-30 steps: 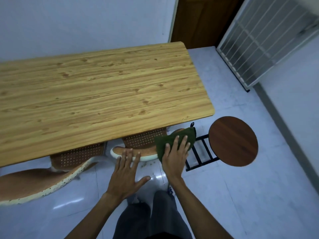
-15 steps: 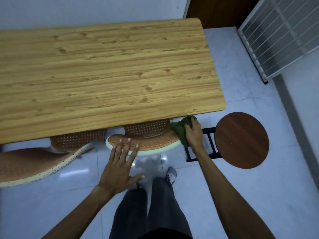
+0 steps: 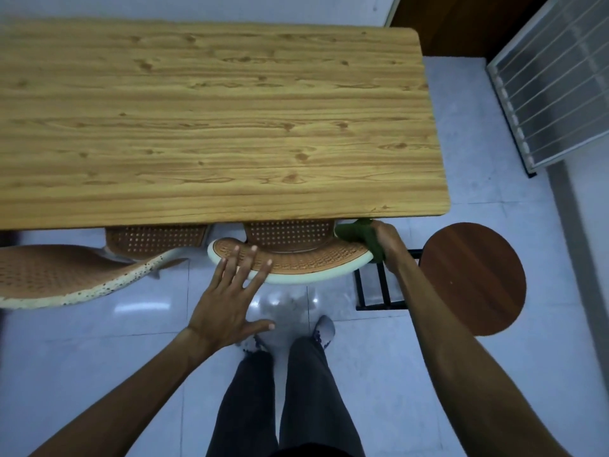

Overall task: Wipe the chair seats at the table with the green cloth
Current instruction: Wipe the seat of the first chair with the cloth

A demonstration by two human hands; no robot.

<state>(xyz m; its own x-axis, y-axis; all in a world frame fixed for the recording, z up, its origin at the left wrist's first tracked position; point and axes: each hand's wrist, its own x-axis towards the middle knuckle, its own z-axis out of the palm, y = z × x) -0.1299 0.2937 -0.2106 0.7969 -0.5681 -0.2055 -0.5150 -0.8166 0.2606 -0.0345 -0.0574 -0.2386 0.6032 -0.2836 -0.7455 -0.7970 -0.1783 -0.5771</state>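
A brown woven chair (image 3: 306, 262) with a cream rim is tucked under the wooden table (image 3: 211, 127); only its back edge and part of its seat show. My right hand (image 3: 387, 242) is shut on the green cloth (image 3: 357, 234) at the chair's right end, just below the table's corner. My left hand (image 3: 232, 298) hovers flat with fingers spread over the chair's left rim. A second woven chair (image 3: 66, 275) sits at the left, partly under the table.
A round dark wooden stool (image 3: 474, 278) on a black frame stands right of my right arm. A white wire rack (image 3: 553, 87) leans at the far right. My legs and feet are on the tiled floor below.
My right hand has carried the cloth from the near rim of the chair to its right end under the table edge. The view has moved closer over the table.
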